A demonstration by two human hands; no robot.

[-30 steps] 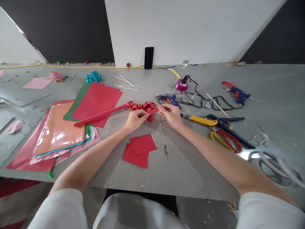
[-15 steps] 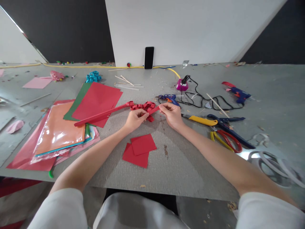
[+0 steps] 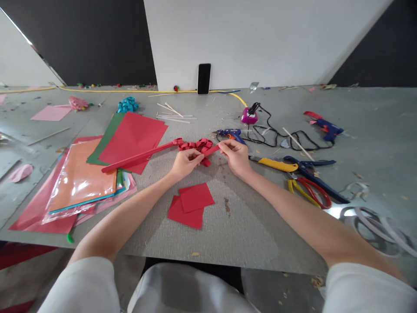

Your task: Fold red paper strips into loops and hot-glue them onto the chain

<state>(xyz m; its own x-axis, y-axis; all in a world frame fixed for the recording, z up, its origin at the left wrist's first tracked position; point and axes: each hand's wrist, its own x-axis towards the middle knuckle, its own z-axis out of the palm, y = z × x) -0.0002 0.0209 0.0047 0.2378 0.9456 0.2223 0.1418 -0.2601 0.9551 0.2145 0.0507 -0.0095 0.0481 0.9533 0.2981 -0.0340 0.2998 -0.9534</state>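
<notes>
A short red paper strip (image 3: 211,151) stretches between my two hands above the table. My left hand (image 3: 186,164) pinches its left end, and my right hand (image 3: 235,157) pinches the right end between thumb and fingers. Just behind the left hand lies a bunch of curled red paper loops (image 3: 195,144), partly hidden by the fingers. From it a long folded red strip (image 3: 140,157) runs left over red sheets (image 3: 132,137). Two small red paper squares (image 3: 195,199) overlap on the table in front of my hands.
Orange paper in a clear sleeve (image 3: 86,171) lies left. A blue glue gun (image 3: 230,134) is behind my right hand; another glue gun (image 3: 327,128) lies far right with black cord. A yellow-handled cutter (image 3: 276,164), scissors (image 3: 314,191) and a phone (image 3: 203,79) are also present.
My right hand has shifted very slightly to the right. Both hands keep their pinch on the red strip; nothing else has visibly moved.
</notes>
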